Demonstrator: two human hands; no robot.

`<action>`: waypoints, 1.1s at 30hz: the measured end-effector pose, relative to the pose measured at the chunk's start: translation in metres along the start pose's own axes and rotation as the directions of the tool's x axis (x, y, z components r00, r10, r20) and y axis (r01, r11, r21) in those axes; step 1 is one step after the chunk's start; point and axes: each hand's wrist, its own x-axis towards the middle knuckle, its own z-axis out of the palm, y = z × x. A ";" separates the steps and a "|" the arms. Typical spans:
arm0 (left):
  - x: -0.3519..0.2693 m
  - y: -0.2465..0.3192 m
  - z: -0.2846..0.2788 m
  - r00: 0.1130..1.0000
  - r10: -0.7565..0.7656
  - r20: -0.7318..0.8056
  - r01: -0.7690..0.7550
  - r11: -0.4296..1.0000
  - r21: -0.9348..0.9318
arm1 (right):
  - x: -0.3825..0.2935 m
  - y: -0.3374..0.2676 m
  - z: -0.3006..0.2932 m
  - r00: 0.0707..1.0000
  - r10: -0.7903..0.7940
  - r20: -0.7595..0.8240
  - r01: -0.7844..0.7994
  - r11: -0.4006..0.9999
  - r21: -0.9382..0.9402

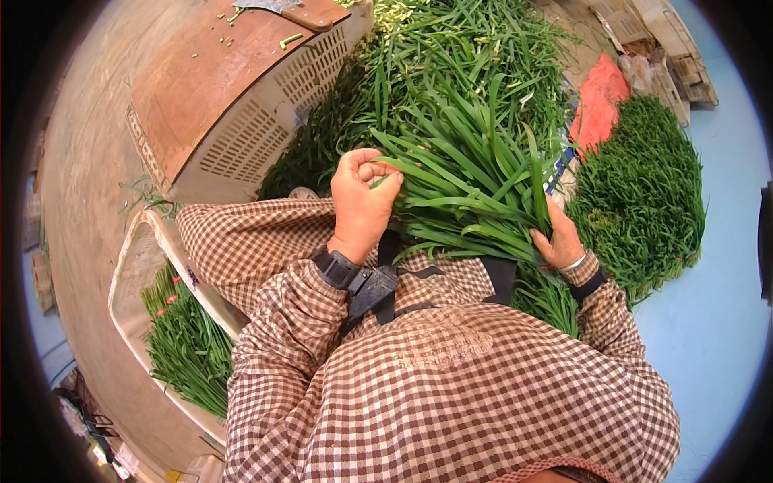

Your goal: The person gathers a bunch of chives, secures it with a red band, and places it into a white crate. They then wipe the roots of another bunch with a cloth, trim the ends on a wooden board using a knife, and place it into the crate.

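A loose bunch of garlic chives with long flat green leaves lies across my lap. On the right, my right hand grips the bunch at its stem end, thumb on top of the leaves. My left hand is raised at the leaf-tip side, its thumb and fingertips pinched around a narrow leaf blade. Most of that blade is hidden by the fingers. Beyond the bunch spreads a large heap of loose chives and trimmings.
At upper left, a brown board with a cleaver tops a slotted plastic crate. A white-rimmed basket at left holds banded chives. More chives are piled at right beside red plastic.
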 end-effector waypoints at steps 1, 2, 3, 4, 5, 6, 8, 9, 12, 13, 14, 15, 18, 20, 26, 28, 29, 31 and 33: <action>0.002 0.003 -0.002 1.000 -0.003 -0.001 0.003 1.000 0.002 | -0.001 0.001 0.001 1.000 0.001 0.002 -0.001 1.000 0.003; 0.006 0.006 -0.009 0.985 -0.152 -0.080 0.145 0.985 -0.097 | -0.001 0.002 0.002 1.000 0.022 0.005 -0.022 1.000 0.012; 0.011 0.010 -0.018 0.942 -0.302 -0.142 0.271 0.941 -0.203 | -0.002 0.003 0.002 0.999 0.042 0.006 -0.042 0.999 0.022; 0.020 0.013 -0.036 0.953 -0.292 -0.078 0.267 0.934 -0.236 | -0.004 0.002 0.000 0.999 0.043 0.004 -0.043 0.999 0.021; 0.027 0.017 -0.057 0.960 -0.278 -0.020 0.263 0.927 -0.267 | -0.005 0.004 0.000 0.999 0.044 0.002 -0.044 0.999 0.026; 0.030 0.024 -0.071 0.988 -0.143 -0.056 0.147 0.985 0.087 | -0.006 0.007 0.001 0.999 0.048 -0.002 -0.048 0.998 0.029; 0.029 0.043 -0.093 0.994 0.066 0.086 -0.107 0.487 0.867 | -0.009 0.010 0.003 0.997 0.071 -0.014 -0.070 0.997 0.038; 0.023 0.046 -0.096 0.978 0.123 0.171 -0.163 -0.072 0.984 | -0.008 0.011 0.004 0.997 0.078 -0.018 -0.077 0.996 0.049; 0.015 0.044 -0.095 0.955 0.216 0.203 -0.133 -0.300 0.945 | -0.008 0.011 0.004 0.997 0.076 -0.008 -0.076 0.997 0.034; 0.020 0.048 -0.094 0.900 0.387 0.202 -0.182 -0.087 0.979 | -0.007 0.010 0.004 0.997 0.076 -0.009 -0.075 0.997 0.034; 0.024 0.053 -0.094 0.825 0.543 0.157 -0.260 0.119 0.958 | -0.005 0.007 0.003 0.997 0.072 -0.004 -0.072 0.997 0.034; 0.022 0.068 -0.078 0.774 0.619 0.136 -0.340 0.224 0.913 | -0.006 0.008 0.002 0.997 0.078 -0.001 -0.078 0.997 0.029; 0.013 0.092 -0.028 0.679 0.613 0.403 -0.699 0.374 0.609 | -0.006 0.007 0.002 0.998 0.067 -0.017 -0.066 0.997 0.048; 0.011 0.079 -0.016 0.747 0.316 0.585 -0.661 0.448 0.602 | -0.003 0.006 0.001 0.998 0.067 -0.007 -0.067 0.997 0.041; 0.019 0.061 -0.014 0.712 0.215 0.669 -0.685 0.423 0.593 | -0.003 0.004 0.002 0.999 0.042 -0.022 -0.042 0.999 0.002; 0.025 0.051 -0.022 0.701 0.178 0.691 -0.699 0.366 0.615 | 0.000 0.005 0.003 0.999 0.031 -0.038 -0.030 0.999 0.020; 0.026 0.048 -0.025 0.692 0.138 0.709 -0.710 0.308 0.633 | 0.001 0.005 0.003 0.999 0.027 -0.039 -0.027 0.999 0.021; 0.021 0.060 -0.020 0.693 0.131 0.709 -0.707 0.313 0.634 | -0.001 0.005 0.002 0.998 0.047 -0.030 -0.046 0.999 0.023; 0.014 0.068 -0.019 0.655 0.181 0.733 -0.743 0.334 0.581 | -0.003 0.007 0.003 0.998 0.050 -0.035 -0.049 0.999 0.022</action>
